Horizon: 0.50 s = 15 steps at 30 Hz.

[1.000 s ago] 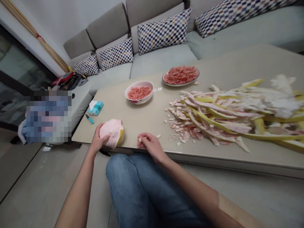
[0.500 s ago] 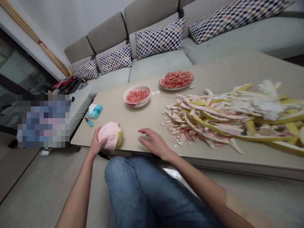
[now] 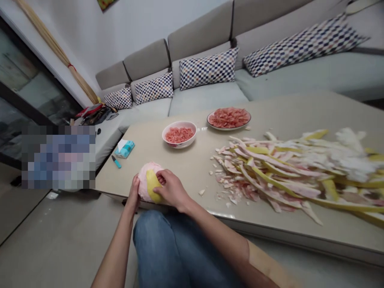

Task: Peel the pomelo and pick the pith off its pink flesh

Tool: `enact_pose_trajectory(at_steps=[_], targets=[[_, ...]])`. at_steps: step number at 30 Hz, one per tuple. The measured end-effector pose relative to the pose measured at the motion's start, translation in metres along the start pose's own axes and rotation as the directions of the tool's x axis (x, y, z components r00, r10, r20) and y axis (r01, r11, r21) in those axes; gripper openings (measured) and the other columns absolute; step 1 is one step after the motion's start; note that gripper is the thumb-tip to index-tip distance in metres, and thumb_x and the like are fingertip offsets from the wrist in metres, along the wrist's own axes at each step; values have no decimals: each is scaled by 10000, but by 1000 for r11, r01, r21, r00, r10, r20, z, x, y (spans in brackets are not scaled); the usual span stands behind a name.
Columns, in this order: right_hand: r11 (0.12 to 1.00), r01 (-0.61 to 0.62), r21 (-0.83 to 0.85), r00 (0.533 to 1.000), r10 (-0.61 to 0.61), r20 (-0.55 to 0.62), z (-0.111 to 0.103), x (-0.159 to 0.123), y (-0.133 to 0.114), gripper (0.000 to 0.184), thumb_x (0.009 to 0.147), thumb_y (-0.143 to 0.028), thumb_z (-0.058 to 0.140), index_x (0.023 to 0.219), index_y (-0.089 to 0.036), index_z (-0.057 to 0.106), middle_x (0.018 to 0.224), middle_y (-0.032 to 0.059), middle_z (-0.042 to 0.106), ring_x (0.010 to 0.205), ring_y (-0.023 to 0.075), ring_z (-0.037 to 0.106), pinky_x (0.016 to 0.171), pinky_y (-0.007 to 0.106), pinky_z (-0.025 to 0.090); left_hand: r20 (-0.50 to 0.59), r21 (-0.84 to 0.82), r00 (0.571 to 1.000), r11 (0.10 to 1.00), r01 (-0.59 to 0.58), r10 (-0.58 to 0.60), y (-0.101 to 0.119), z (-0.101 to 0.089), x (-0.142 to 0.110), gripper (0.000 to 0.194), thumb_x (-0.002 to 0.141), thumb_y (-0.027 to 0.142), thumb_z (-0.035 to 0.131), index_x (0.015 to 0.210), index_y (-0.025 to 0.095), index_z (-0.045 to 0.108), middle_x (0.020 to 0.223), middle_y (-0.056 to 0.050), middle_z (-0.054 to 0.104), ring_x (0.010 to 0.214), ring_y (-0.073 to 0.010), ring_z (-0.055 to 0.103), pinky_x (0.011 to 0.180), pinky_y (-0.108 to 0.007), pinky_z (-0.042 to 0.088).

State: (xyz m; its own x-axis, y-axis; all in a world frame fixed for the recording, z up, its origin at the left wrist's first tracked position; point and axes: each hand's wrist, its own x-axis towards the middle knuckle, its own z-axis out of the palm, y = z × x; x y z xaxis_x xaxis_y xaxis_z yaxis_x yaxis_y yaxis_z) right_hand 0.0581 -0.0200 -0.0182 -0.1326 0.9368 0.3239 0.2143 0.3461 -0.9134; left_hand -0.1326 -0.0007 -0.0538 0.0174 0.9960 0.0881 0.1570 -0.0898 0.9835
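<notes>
At the table's (image 3: 108,176) near edge, my left hand (image 3: 134,194) curves partly open around the side of the fruit (image 3: 144,182); my right hand (image 3: 171,188) curls, fingers pinching at its yellow peel (image 3: 152,185).

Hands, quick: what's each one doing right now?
Left hand: holding the partly peeled fruit.
Right hand: fingers on the fruit's yellow peel; grip unclear.

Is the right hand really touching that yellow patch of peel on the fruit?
Touching. The head view shows the right hand with its thumb and fingertips on the yellow peel of the fruit, no gap between.
</notes>
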Motion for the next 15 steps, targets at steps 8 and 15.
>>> enact_pose_trajectory(at_steps=[8, 15], targets=[[972, 140, -188, 987, -121, 107, -38, -27, 11, 298, 722, -126, 710, 935, -228, 529, 953, 29, 580, 879, 204, 545, 772, 332, 452, 146, 207, 979, 963, -173, 144, 29, 33, 18, 545, 894, 559, 504, 1317, 218, 547, 1401, -104, 537, 1311, -271, 486, 1135, -438, 344], [994, 77, -80, 988, -65, 141, -46, -19, 17, 321, 712, -127, 707, 980, -229, 563, 949, 14, 557, 841, 171, 552, 775, 328, 489, -97, 246, 962, 943, -226, 256, 5, 51, 7, 454, 929, 496, 471, 1282, 224, 559, 1328, -94, 578, 1255, -249, 521, 1102, -423, 375]])
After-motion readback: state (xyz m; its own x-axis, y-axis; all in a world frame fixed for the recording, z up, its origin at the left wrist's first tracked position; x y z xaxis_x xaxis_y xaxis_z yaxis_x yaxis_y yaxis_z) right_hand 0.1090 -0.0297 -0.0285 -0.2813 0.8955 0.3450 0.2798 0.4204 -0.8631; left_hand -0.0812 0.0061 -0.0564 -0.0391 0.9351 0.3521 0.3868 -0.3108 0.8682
